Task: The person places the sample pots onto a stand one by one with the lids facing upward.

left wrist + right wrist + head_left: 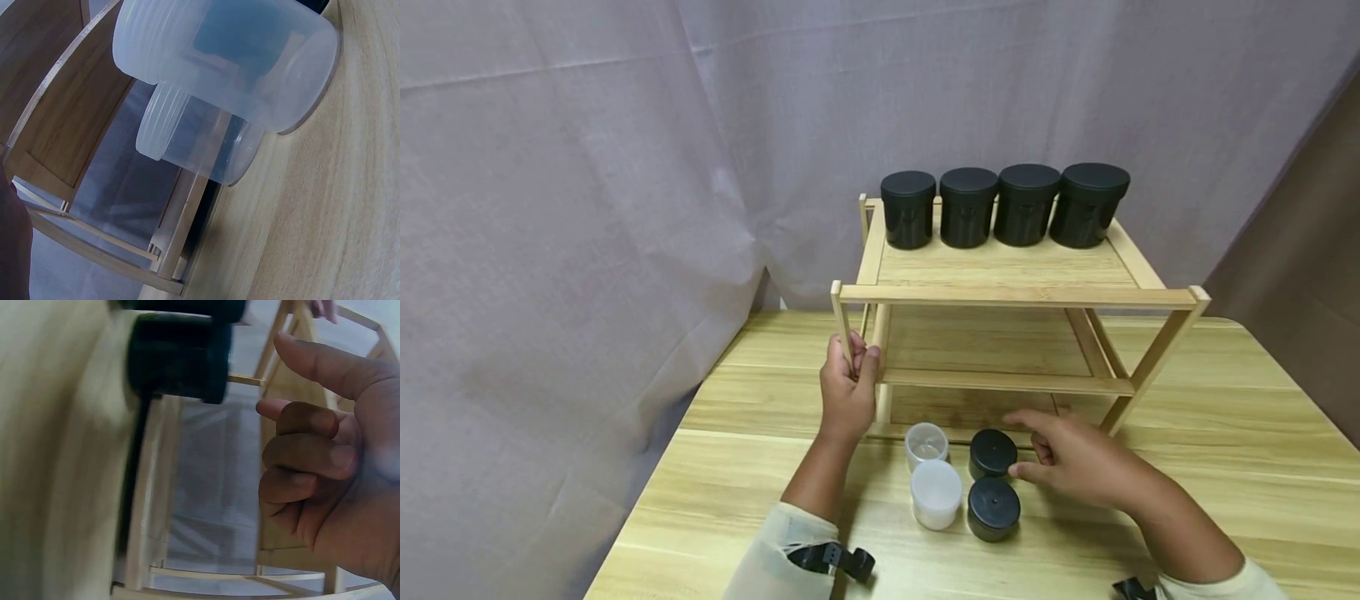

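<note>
1. The left hand [847,390] is closed around the front left post of the wooden rack [1022,293], fingers and thumb wrapped on the upright, steadying it.
2. The right hand [1075,460] holds nothing. Its thumb and forefinger are stretched out and its other fingers loosely curled, as the right wrist view shows. It hovers low over the table [1225,467], just right of the two small black jars.
3. The rear black jar [992,452] stands just in front of the rack's foot; the front black jar [993,507] stands close before it. The right thumb looks to be at or just short of the gap between them; I cannot tell whether it touches.
4. To their left stand two pale jars: an open clear jar [926,444] behind and a white jar [936,493] in front, both between the two hands.
5. Judged from this, the step in hand is the reach for a black jar. The next move calls for the right fingers to close round one jar's side.
6. Four large black jars [1003,206] stand in a row at the back of the top shelf; the lower shelf shows nothing on it.
</note>
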Motion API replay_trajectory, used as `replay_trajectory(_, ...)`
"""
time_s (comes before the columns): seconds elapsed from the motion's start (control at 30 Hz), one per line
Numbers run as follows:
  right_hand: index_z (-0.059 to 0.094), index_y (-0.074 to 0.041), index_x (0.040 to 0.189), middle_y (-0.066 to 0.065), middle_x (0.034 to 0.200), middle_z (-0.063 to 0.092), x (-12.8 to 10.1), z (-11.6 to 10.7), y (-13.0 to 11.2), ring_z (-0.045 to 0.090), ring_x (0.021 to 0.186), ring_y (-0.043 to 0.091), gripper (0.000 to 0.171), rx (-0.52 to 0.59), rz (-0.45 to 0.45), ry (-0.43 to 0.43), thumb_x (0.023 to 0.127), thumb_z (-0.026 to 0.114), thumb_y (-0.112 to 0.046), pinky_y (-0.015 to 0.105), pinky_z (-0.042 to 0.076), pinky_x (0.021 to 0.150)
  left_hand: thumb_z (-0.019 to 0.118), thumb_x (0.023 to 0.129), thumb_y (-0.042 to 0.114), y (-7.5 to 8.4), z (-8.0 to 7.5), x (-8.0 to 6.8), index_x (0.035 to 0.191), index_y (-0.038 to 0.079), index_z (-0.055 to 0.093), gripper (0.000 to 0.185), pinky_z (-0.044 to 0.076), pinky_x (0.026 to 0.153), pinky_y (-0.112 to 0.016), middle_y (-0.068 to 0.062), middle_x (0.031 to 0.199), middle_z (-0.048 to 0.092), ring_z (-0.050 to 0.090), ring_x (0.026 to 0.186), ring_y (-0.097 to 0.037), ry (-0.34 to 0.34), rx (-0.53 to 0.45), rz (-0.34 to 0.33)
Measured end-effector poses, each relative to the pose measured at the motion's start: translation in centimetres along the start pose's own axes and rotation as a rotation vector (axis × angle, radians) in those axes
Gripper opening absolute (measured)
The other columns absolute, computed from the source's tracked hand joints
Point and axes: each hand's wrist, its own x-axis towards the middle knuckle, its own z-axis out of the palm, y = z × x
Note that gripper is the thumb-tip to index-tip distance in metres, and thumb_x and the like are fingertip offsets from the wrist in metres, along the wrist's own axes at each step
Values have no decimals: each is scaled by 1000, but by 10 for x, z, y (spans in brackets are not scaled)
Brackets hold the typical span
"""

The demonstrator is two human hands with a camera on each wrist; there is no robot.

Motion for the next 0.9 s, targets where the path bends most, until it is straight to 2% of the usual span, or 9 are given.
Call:
replay_trajectory(0.17,54,0,155,-11,65,50,4,4,7,43,55,2,77,37,59,-51,91,89,-27,26,41,54,60,107,0,1,0,0,107,-8,50,13,29,52,-19,10,66,36,35,59,-1,6,0,0)
replay_trajectory(0.27,49,0,158,-11,63,49,5,5,12,45,55,4,85,43,69,-73,90,90,-30,46,61,90,61,107,-1,0,0,0,106,-8,50,13,30,52,-18,10,66,36,35,59,-1,7,6,0)
replay_trajectory(0.37,49,0,158,-11,63,50,7,9,17,48,57,5,87,37,59,-76,89,91,-32,77,27,125,60,107,0,0,1,0,107,-8,50,13,30,52,-18,10,66,36,35,59,-1,3,1,0)
replay_trajectory(0.5,51,0,157,-11,64,48,8,11,22,46,57,4,84,48,61,-95,90,90,-34,62,46,116,60,107,0,-1,1,0,107,-8,50,13,29,53,-19,10,67,35,34,59,-1,4,-3,-2)
replay_trajectory(0.53,51,0,156,-11,65,48,9,12,23,45,58,4,83,55,56,-100,91,89,-34,51,55,104,60,107,0,-1,1,0,107,-8,50,13,29,53,-19,10,67,35,34,59,-1,5,-2,-3)
replay_trajectory(0.6,50,0,156,-12,66,47,9,13,25,44,58,3,83,61,46,-112,92,88,-35,34,52,77,60,107,0,-1,1,0,107,-8,50,13,29,53,-19,10,67,35,34,59,-1,5,1,-7)
replay_trajectory(0.7,51,0,156,-12,66,48,10,16,27,47,59,3,83,77,28,-108,91,89,-35,48,51,109,61,107,0,-1,1,0,107,-8,50,13,29,53,-19,10,66,35,35,59,-1,4,8,-7)
replay_trajectory(0.83,48,-1,158,-13,64,46,12,18,28,45,57,2,84,100,22,-110,91,89,-33,54,49,112,61,107,0,-1,1,0,106,-7,50,13,30,53,-19,10,67,35,35,60,-1,5,11,-3)
replay_trajectory(0.9,45,-2,160,-12,65,44,14,18,29,43,56,1,84,136,26,-130,93,87,-31,34,54,76,61,107,0,-1,0,0,105,-7,50,13,30,53,-19,9,67,36,35,60,0,7,12,-2)
